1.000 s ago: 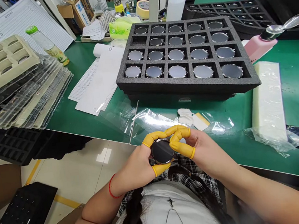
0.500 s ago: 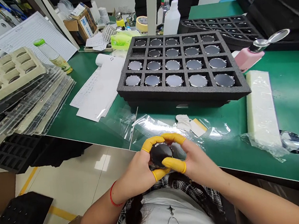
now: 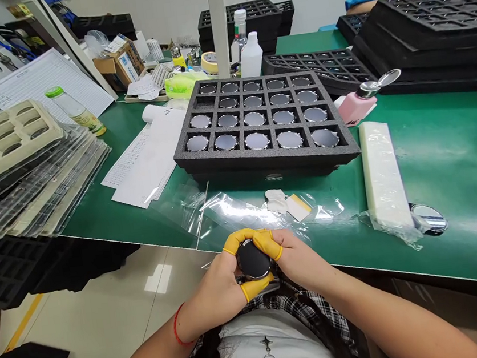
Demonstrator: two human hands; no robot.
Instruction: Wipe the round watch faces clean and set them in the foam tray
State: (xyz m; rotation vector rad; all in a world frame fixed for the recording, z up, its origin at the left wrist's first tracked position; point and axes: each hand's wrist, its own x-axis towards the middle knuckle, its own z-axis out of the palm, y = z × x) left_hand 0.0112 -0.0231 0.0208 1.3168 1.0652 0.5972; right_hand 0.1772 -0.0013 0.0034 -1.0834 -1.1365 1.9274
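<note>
A round watch case (image 3: 254,259) with a dark face and shiny metal rim is held near my lap, just off the table's front edge. My left hand (image 3: 224,281) grips its left side, with yellow-covered fingers curled round the top and bottom of the rim. From the right, my right hand (image 3: 294,256) pinches the upper right rim with yellow-covered fingertips. Beyond my hands stands a black foam tray (image 3: 262,156), where similar watch cases lie face up in square compartments. One compartment at the back left shows no case.
Clear film (image 3: 233,205) and paper scraps (image 3: 297,207) lie before the tray. A wrapped white block (image 3: 382,174), a round metal-capped item (image 3: 428,219) and a pink pump bottle (image 3: 355,107) are at right. Printed sheets (image 3: 142,167) and stacked plastic trays (image 3: 62,182) occupy the left.
My right thumb has moved off the watch face toward its upper right rim, and more of the face shows. The camera view has shifted, so the table items appear farther left and lower.
</note>
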